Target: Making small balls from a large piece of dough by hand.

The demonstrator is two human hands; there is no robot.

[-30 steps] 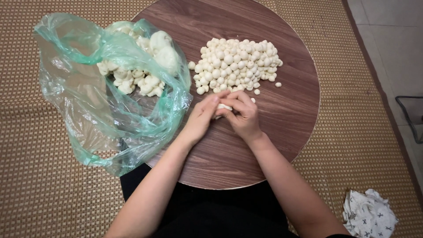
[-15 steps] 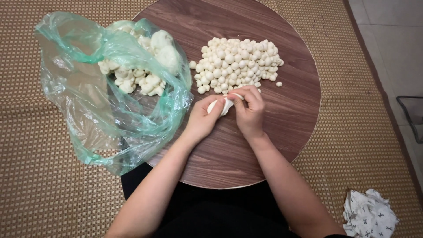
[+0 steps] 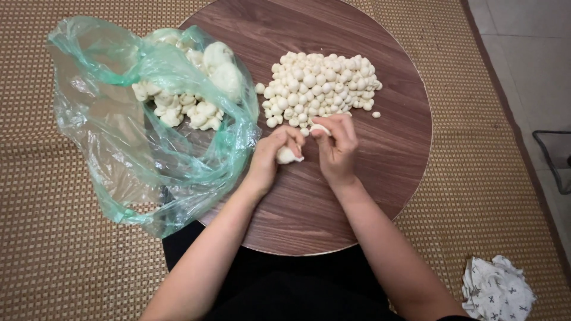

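Observation:
My left hand is closed on a white husk piece over the round wooden table. Just to its right, my right hand pinches a small white kernel at its fingertips, touching the near edge of a heap of small round white kernels. A green plastic bag lies open at the table's left, holding pale unpeeled pieces.
A woven straw mat covers the floor around the table. A crumpled patterned white cloth lies at the lower right. A dark wire frame shows at the right edge on pale tiles.
My hands were pressed together on one piece; they have come apart, the left keeping the husk, the right carrying the kernel up toward the heap.

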